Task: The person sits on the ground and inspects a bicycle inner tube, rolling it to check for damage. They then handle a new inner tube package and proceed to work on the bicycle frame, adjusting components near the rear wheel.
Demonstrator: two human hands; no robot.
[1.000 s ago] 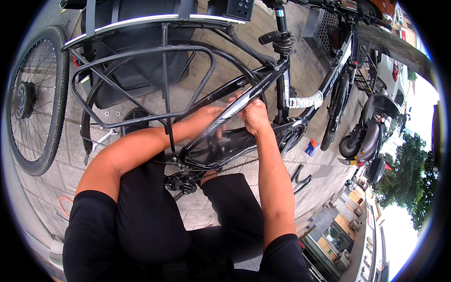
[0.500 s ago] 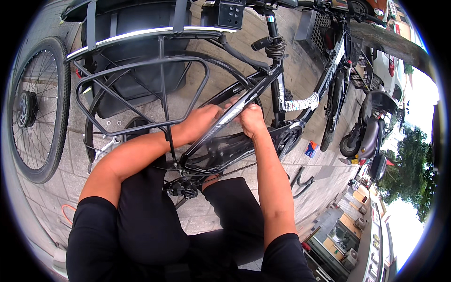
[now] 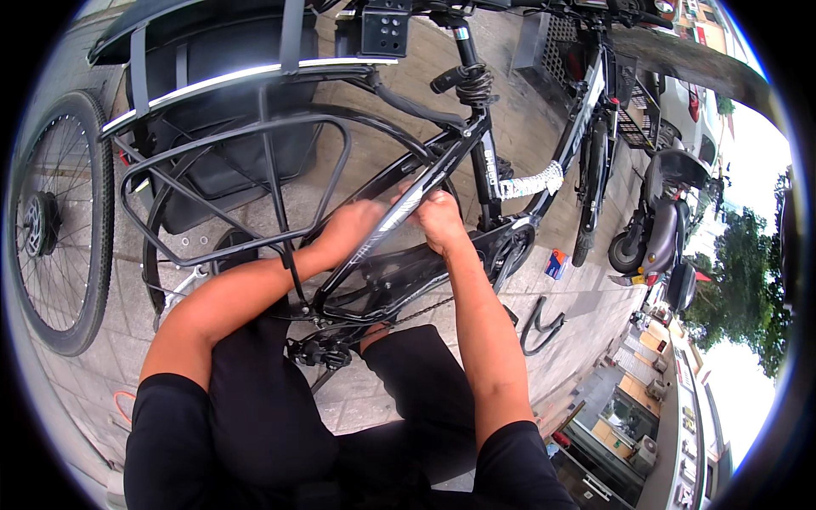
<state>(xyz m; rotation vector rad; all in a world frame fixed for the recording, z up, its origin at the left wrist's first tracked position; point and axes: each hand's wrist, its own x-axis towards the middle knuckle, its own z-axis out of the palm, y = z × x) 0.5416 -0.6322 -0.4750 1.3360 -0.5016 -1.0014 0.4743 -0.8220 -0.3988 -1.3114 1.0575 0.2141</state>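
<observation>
A black bicycle frame (image 3: 387,223) with white markings is in front of me, no wheel between its rear stays. My left hand (image 3: 350,228) reaches through the rear rack (image 3: 342,161) to the slanting frame tube. It is curled and slightly blurred, and the tube partly covers its fingers. On the tube's other side my right hand (image 3: 440,219) is closed, fingers bent inward toward the left ones. Whatever lies between the fingers is hidden. Below the hands are the chain (image 3: 425,311) and rear derailleur (image 3: 327,350), close to my knees.
A spoked wheel with tyre (image 3: 64,221) stands at the left. A black case (image 3: 229,166) sits behind the rack. On the paving lie two small rings (image 3: 194,240), a blue-red packet (image 3: 557,263) and a curved black piece (image 3: 542,327). Another bicycle (image 3: 592,136) and a scooter (image 3: 659,225) stand at right.
The whole view has shifted slightly, so the bicycle appears further left. Both hands stay at the same tube, with my left hand blurred by a small movement.
</observation>
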